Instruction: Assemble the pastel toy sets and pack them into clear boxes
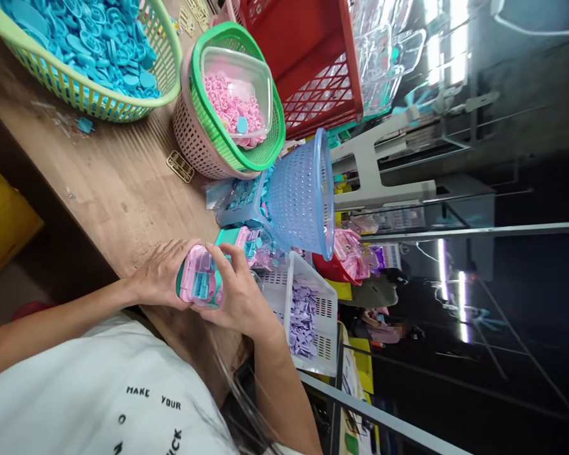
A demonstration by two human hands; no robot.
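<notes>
- The view is turned sideways, so the wooden tabletop runs up the left part of the picture and the far background is dark and hard to read.
- The small pink-and-teal plastic case is partly hidden by fingers; its contents cannot be made out beyond small blue pieces under the clear pink lid.
- The left hand curls about the case's near side, fingers closed on it, forearm coming in from the picture's left edge.
- The right hand clasps the other side, its index finger laid along the lid, wrist bent.
- The case is held just above the table edge, near the person's chest.
- Just beyond the hands stand a white perforated plastic basket of lilac pieces and a tipped blue mesh basket.
- A green basket of blue discs is cut off at the top.
</notes>
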